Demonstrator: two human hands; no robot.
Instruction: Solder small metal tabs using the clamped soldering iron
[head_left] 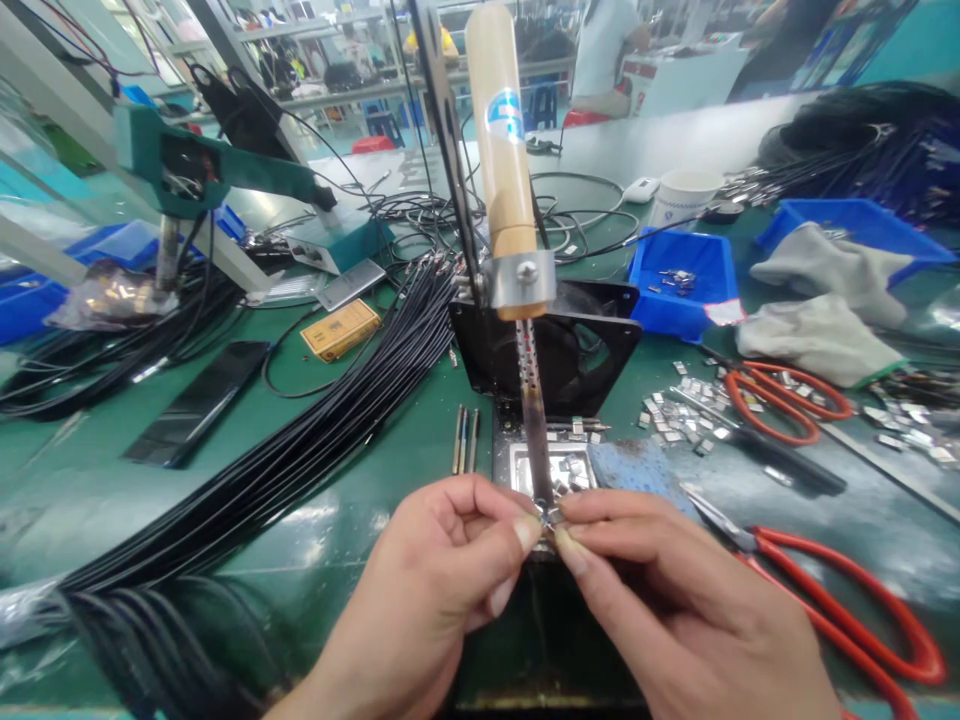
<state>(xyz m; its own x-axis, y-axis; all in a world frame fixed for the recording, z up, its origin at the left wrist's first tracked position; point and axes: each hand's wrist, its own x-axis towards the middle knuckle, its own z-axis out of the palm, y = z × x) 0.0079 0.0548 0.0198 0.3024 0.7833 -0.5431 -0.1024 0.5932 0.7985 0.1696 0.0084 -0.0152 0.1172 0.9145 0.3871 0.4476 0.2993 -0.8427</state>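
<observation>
The left hand point(439, 575) and right hand point(671, 590) pinch small metalwork point(553, 516), fingertips closed; one piece or two, and its axis, I cannot tell. It sits just by the tip of one soldering iron point(512, 170), long axis near upright, handle toward twelve o'clock, tip aimed at six. Three rods point(466, 442) show at ten, one sponge point(634, 475) at two.

My left hand point(442, 570) and right hand point(675, 590) pinch a small metal part point(550, 518) by the soldering iron's point(501, 180) tip. Black cables point(330, 400) to my left; red-handled scissors point(840, 575) beside my right hand.
</observation>
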